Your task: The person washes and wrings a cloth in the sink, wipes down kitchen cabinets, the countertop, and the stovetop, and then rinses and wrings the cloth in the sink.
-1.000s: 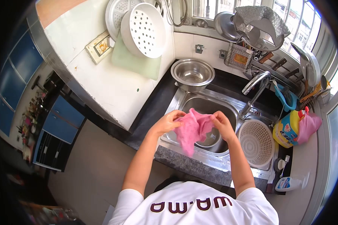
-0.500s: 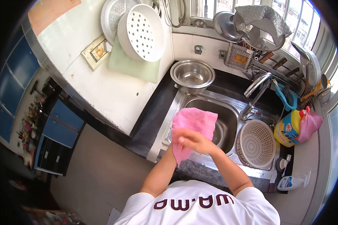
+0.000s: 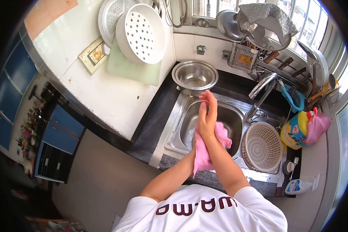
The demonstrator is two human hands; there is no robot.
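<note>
A pink cloth [image 3: 203,157] is bunched around my right wrist and forearm, over the front of the sink. My left hand [image 3: 194,146] presses it there from the left; the cloth and my right forearm hide most of its fingers. My right hand [image 3: 207,118] points away from me above the basin, thumb and fingers apart, holding nothing. Under both hands lies the stainless steel sink [image 3: 183,123].
Nested steel bowls [image 3: 195,77] stand behind the sink. The faucet [image 3: 263,94] rises at its back right, beside a plastic colander [image 3: 262,147]. A yellow detergent bottle [image 3: 294,131] and a spray bottle [image 3: 299,186] stand on the right. Knives [image 3: 286,63] hang by the window.
My right hand has moved forward and up from in front of the cloth, its fingers now pointing away. The cloth has gone from hanging spread out to bunched around my right wrist.
</note>
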